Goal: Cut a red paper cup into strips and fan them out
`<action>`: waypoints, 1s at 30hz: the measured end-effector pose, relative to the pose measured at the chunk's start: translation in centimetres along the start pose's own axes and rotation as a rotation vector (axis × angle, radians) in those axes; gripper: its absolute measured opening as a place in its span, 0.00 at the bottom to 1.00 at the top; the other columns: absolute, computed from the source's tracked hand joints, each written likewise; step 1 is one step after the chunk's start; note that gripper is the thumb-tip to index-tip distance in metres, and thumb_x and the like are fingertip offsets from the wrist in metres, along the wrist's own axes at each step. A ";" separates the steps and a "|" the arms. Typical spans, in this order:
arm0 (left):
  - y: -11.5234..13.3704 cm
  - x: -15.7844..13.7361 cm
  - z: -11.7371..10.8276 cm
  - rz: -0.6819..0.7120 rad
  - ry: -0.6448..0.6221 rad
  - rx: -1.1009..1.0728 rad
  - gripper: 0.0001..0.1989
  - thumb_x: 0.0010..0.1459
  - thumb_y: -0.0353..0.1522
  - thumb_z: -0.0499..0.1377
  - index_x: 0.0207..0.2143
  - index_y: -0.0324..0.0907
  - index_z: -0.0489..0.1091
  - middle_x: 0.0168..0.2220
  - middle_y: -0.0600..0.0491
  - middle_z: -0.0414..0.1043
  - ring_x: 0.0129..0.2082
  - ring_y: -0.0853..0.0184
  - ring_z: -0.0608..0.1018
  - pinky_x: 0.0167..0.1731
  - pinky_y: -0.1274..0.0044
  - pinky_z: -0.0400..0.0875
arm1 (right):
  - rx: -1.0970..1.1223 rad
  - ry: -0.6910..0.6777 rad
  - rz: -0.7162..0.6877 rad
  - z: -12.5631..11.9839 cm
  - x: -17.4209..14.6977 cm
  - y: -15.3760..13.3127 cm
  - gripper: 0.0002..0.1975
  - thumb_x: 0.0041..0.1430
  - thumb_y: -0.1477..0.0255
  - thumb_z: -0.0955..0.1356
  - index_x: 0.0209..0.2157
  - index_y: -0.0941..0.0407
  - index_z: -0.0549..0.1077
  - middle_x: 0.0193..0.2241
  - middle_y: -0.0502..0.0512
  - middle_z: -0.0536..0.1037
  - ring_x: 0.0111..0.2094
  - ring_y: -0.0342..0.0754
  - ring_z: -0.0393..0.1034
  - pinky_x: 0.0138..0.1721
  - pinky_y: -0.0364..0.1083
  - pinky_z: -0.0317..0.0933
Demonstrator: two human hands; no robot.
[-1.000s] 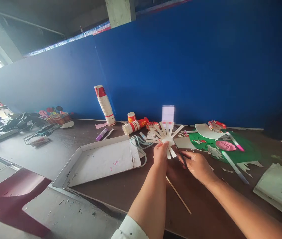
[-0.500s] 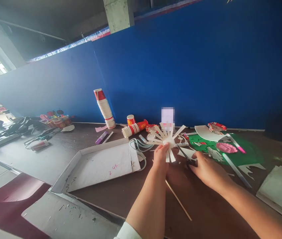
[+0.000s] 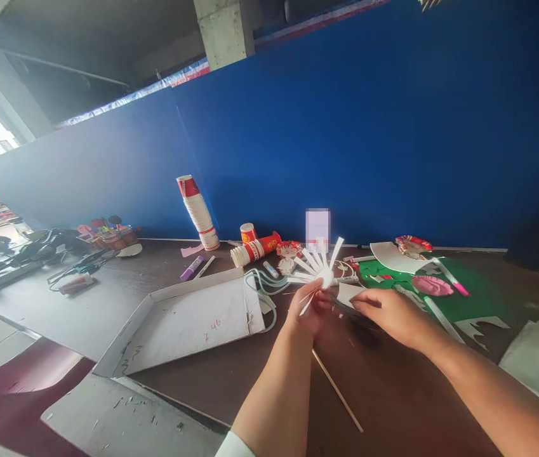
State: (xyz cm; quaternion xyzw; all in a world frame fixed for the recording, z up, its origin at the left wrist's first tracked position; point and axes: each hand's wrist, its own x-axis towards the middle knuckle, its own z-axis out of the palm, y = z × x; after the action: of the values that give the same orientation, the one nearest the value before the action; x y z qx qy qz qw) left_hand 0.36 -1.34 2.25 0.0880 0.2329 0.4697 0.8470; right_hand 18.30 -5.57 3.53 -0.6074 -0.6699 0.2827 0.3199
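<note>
My left hand is closed around the base of a white paper cup whose wall is cut into strips that fan out like petals. Just to the right, my right hand grips a pair of scissors. Their dark blades point left toward the cup, and the fingers hide much of the handles. A piece of white paper lies right behind the blades. On the table below the hands rests a thin wooden stick.
A shallow white cardboard box lid lies to the left. Behind it stand a tall stack of paper cups and a purple glue stick. Green paper with markers and scraps lies right. A blue partition closes the back.
The cup has turned in my left hand, and its strips now fan mostly up and left. My right hand and the scissors have shifted slightly left, closer to the cup.
</note>
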 end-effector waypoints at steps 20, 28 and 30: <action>-1.2 -0.2 0.6 0.006 0.025 0.134 0.14 0.59 0.38 0.59 0.31 0.33 0.71 0.26 0.48 0.72 0.23 0.73 0.74 0.23 0.84 0.71 | 1.364 0.104 0.281 3.4 0.2 0.8 0.11 0.43 0.71 0.78 0.28 0.57 0.76 0.26 0.48 0.73 0.21 0.34 0.61 0.13 0.32 0.51; -3.8 0.0 0.3 0.031 -0.039 0.334 0.06 0.53 0.26 0.63 0.35 0.32 0.75 0.29 0.50 0.73 0.22 0.78 0.72 0.25 0.85 0.68 | 1.380 0.186 0.225 3.3 0.6 1.2 0.12 0.40 0.69 0.79 0.25 0.58 0.75 0.24 0.48 0.72 0.21 0.34 0.60 0.14 0.32 0.53; -4.2 0.0 0.4 0.085 -0.057 0.370 0.09 0.47 0.26 0.67 0.33 0.34 0.75 0.28 0.52 0.72 0.22 0.79 0.70 0.23 0.86 0.65 | 1.350 0.207 0.218 3.5 0.6 1.2 0.12 0.39 0.69 0.79 0.24 0.57 0.76 0.22 0.47 0.71 0.21 0.35 0.59 0.14 0.34 0.53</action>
State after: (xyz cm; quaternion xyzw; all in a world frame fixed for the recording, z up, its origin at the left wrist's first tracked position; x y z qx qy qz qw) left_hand 3.71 -3.59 1.04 0.2654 0.2871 0.4516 0.8020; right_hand 16.32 -4.82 0.47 -0.3632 -0.2484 0.6088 0.6602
